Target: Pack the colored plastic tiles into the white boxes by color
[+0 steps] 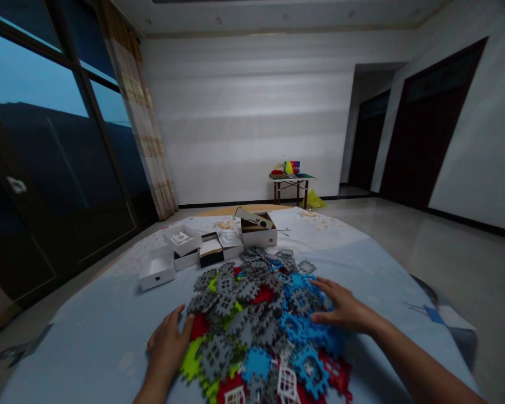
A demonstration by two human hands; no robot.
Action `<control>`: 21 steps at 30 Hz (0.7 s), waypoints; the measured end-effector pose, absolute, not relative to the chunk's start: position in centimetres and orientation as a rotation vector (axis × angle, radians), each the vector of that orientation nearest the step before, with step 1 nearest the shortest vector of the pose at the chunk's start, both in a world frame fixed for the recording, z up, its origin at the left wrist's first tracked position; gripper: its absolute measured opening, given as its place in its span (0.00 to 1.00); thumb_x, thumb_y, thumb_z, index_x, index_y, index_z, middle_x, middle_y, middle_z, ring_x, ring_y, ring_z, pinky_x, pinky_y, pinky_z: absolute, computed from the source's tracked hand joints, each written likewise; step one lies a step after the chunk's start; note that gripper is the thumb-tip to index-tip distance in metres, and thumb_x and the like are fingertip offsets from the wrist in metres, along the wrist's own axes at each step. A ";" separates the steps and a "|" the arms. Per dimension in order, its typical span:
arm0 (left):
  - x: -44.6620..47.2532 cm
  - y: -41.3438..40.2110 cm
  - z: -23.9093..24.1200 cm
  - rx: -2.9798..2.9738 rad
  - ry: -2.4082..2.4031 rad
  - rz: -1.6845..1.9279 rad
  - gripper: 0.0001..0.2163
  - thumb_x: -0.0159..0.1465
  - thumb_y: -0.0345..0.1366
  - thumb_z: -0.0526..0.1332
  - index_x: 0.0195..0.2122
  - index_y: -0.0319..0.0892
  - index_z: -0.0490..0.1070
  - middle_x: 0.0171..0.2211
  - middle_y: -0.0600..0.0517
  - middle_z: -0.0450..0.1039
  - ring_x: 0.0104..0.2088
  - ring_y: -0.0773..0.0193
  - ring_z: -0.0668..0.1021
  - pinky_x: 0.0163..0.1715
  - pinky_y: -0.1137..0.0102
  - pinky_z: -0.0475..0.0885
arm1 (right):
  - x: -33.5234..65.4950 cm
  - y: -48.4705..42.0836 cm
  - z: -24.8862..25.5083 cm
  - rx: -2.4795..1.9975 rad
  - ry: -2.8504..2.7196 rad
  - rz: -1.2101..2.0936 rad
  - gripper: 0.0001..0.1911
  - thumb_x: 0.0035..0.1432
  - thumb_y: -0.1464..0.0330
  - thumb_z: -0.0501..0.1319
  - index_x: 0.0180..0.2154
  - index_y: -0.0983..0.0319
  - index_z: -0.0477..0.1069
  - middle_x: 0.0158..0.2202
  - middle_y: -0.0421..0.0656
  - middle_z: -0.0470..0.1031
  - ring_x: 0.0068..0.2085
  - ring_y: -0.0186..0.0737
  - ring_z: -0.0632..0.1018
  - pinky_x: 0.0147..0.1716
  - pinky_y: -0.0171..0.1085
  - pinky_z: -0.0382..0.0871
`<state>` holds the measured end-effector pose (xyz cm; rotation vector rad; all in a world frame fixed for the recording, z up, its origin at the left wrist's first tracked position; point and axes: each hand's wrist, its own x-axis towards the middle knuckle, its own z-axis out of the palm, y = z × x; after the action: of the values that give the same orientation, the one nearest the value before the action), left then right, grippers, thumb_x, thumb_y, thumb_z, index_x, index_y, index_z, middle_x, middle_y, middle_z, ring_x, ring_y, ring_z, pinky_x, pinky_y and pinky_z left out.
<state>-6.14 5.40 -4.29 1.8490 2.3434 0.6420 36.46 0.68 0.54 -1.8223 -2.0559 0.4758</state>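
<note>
A broad pile of plastic interlocking tiles (239,325) in grey, blue, red and lime green covers the near middle of the table. My left hand (168,339) rests at the pile's left edge, fingers apart, with the thumb beside a red tile (200,326). At the right edge my right hand (340,306) is spread over blue tiles (305,328), its thumb and fingertips at them. Neither hand grips a tile. White window-frame pieces (287,381) lie at the front of the pile.
Several small boxes stand behind the pile, among them a white box (156,269) and a larger box (258,238) with a cardboard piece inside. A pale blue flowered cloth (109,336) covers the table. A small table (292,178) with colourful items stands by the far wall.
</note>
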 end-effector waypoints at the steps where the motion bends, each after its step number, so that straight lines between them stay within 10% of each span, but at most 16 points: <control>1: -6.1 5.4 -4.4 1.860 2.342 0.646 0.22 0.62 0.45 0.46 0.53 0.41 0.64 0.53 0.43 0.69 0.54 0.53 0.70 0.53 0.59 0.61 | 36.4 0.0 0.6 -1.844 -2.095 0.515 0.51 0.39 0.43 0.62 0.61 0.59 0.55 0.64 0.52 0.51 0.63 0.57 0.53 0.60 0.53 0.47; 21: -5.9 4.9 -4.3 1.913 2.343 0.750 0.19 0.62 0.43 0.46 0.45 0.42 0.70 0.47 0.45 0.74 0.48 0.52 0.73 0.49 0.58 0.63 | 32.6 0.4 -2.2 -1.747 -2.084 0.590 0.53 0.40 0.40 0.59 0.63 0.57 0.49 0.65 0.50 0.47 0.64 0.56 0.50 0.61 0.55 0.41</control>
<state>-5.86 4.91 -4.26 1.9130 2.3427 0.7496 32.61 0.40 -2.22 -1.7474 -2.0841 0.5902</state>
